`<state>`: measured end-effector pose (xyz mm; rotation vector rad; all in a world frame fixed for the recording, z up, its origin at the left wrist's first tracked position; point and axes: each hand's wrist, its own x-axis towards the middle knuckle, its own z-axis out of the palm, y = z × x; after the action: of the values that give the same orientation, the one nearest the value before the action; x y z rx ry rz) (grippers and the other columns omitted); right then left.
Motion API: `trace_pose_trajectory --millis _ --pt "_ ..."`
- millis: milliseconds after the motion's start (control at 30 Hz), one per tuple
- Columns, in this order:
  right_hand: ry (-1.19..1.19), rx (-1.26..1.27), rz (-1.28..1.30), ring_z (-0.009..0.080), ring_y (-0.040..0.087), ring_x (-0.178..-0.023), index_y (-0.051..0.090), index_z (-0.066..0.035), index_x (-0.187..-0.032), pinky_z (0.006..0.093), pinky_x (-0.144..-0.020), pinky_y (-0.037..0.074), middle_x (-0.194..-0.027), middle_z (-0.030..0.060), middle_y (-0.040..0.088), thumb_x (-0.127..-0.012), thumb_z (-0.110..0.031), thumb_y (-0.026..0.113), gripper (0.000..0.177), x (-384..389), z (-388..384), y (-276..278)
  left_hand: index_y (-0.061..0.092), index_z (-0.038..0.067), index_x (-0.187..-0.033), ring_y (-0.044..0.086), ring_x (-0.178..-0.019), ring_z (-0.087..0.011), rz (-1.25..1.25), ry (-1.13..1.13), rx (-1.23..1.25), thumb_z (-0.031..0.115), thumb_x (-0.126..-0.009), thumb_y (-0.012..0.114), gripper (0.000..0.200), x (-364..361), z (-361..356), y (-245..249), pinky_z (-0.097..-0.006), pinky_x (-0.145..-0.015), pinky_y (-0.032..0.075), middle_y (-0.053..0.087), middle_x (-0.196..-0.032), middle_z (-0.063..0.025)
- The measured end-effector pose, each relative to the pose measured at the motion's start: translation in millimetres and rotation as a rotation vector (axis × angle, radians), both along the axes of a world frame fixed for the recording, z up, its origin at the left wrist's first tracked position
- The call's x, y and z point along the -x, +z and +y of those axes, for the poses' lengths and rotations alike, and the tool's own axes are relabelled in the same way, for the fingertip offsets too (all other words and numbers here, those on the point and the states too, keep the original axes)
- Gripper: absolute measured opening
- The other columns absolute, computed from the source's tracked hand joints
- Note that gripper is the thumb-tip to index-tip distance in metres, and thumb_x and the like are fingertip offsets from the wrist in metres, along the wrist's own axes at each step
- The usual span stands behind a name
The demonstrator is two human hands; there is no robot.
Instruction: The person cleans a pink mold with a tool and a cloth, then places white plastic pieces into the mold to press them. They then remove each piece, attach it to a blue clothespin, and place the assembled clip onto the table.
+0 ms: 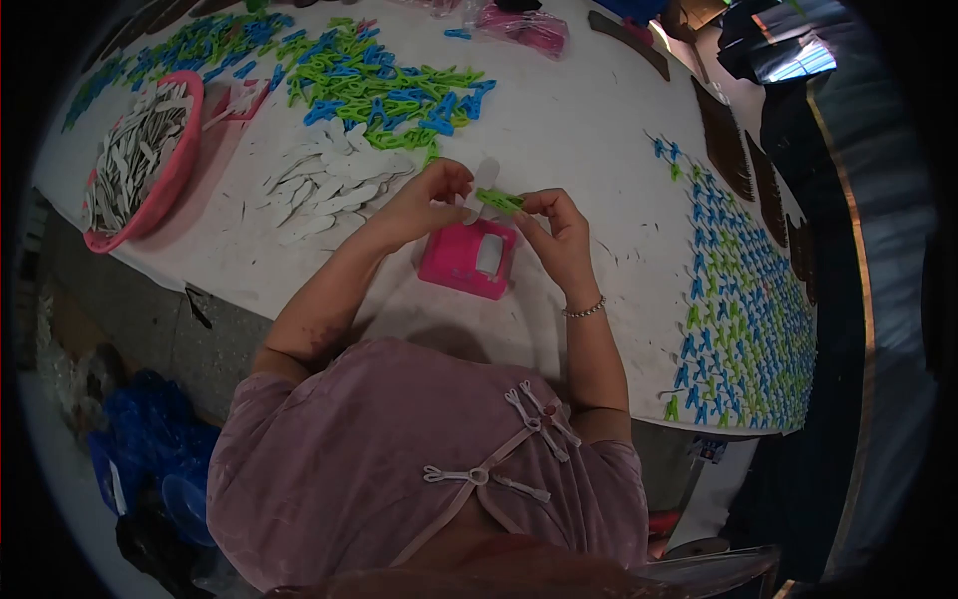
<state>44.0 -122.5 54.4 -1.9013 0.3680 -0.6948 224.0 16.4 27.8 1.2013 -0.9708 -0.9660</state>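
I see the left hand [431, 200] and right hand [561, 228] pinching one green clip [500, 201]. A pink box [465, 260] lies beneath

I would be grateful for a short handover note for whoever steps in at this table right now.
Left hand: pinches a white strip.
Right hand: pinches a green clip; both meet above the pink block.
Done: blue and green clips laid in rows on the right.
Not yet in rows: loose clip pile, white pieces beside it, pink basin full of pale pieces.
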Motion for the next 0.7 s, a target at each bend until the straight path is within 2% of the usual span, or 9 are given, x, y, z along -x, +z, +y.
trace_pose_trajectory --millis 67,133,167,233,300,400,567,633,700 --pt "-0.097 -0.084 0.012 0.0081 0.055 -0.079 0.06 -0.002 -0.092 0.0244 -0.076 0.046 -0.085 0.0018 0.062 -0.084 -0.012 0.067 0.015 -4 -26 -1 0.048 0.006 -0.115 0.049 -0.084 -0.0087 -0.003 0.029 0.04 0.003 -0.078 0.064 0.041 -3 -6 -4 -0.0245 -0.079 0.041 0.054 -0.093 -0.0002" --pt "-0.182 -0.176 0.019 0.007 0.054 -0.073 0.061 -0.002 -0.09 0.0235 -0.072 0.045 -0.083 0.0015 0.062 -0.086 -0.015 0.066 0.015 -12 -63 -4 0.049 0.006 -0.114 0.05 -0.083 -0.0074 0.029 0.26 -0.029 0.008 -0.085 0.062 0.031 -8 -14 -17 -0.0222 -0.077 0.041 0.055 -0.093 0.0004" --pt "-0.303 -0.27 -0.017 0.0071 0.052 -0.068 0.062 -0.002 -0.09 0.0232 -0.067 0.046 -0.08 0.0014 0.06 -0.087 -0.015 0.064 0.014 -19 -85 -7 0.049 0.006 -0.114 0.05 -0.083 -0.0074 0.019 0.243 -0.019 0.008 -0.085 0.062 0.031 -12 -18 -31 -0.0222 -0.077 0.041 0.055 -0.093 0.0004" --pt "-0.429 -0.364 -0.07 0.0071 0.05 -0.062 0.062 -0.001 -0.09 0.0229 -0.061 0.046 -0.076 0.0013 0.059 -0.088 -0.016 0.063 0.014 -30 -128 -16 0.053 0.005 -0.108 0.048 -0.074 -0.0036 -0.193 0.35 0.044 0.011 -0.088 0.063 0.024 -22 -26 -57 -0.0186 -0.068 0.041 0.056 -0.088 0.0024" --pt "-0.571 -0.77 -0.15 0.0096 0.046 -0.054 0.06 0.0 -0.085 0.024 -0.052 0.046 -0.07 0.002 0.055 -0.088 -0.012 0.06 0.012 -36 -168 -28 0.054 0.005 -0.105 0.047 -0.072 -0.0033 -0.163 0.397 0.067 0.011 -0.089 0.062 0.019 -21 -32 -60 -0.0184 -0.067 0.04 0.056 -0.085 0.003" --pt "-0.685 -0.971 -0.213 0.0127 0.05 -0.06 0.058 -0.002 -0.083 0.0278 -0.055 0.048 -0.072 0.0035 0.054 -0.09 -0.01 0.055 0.012 -46 -219 -43 0.056 0.004 -0.1 0.045 -0.07 -0.0026 -0.123 0.461 0.103 0.011 -0.09 0.06 0.013 -18 -35 -59 -0.018 -0.065 0.039 0.054 -0.081 0.0042" --pt "-0.832 -0.986 -0.349 0.015 0.05 -0.056 0.054 0.0 -0.077 0.0295 -0.052 0.051 -0.07 0.0066 0.053 -0.087 -0.006 0.054 0.012 -63 -280 -53 0.056 0.004 -0.097 0.044 -0.07 -0.002 -0.159 0.471 0.065 0.01 -0.091 0.058 0.009 -21 -32 -62 -0.0177 -0.063 0.037 0.053 -0.08 0.0054" --pt "-0.867 -0.995 -0.381 0.0159 0.051 -0.054 0.053 0.0 -0.075 0.0293 -0.051 0.052 -0.069 0.0076 0.053 -0.087 -0.005 0.054 0.013 -67 -299 -54 0.055 0.004 -0.097 0.048 -0.079 -0.0055 -0.103 0.443 0.029 0.008 -0.092 0.055 0.006 -22 -30 -64 -0.0202 -0.073 0.039 0.054 -0.086 0.002" --pt "-0.939 -1.006 -0.42 0.0174 0.052 -0.054 0.052 0.002 -0.073 0.0294 -0.049 0.053 -0.068 0.0097 0.054 -0.085 0.0 0.052 0.012 -68 -315 -53 0.056 0.004 -0.096 0.046 -0.075 -0.0039 -0.119 0.469 0.042 0.008 -0.092 0.057 0.007 -18 -31 -60 -0.0188 -0.068 0.037 0.053 -0.083 0.0035"
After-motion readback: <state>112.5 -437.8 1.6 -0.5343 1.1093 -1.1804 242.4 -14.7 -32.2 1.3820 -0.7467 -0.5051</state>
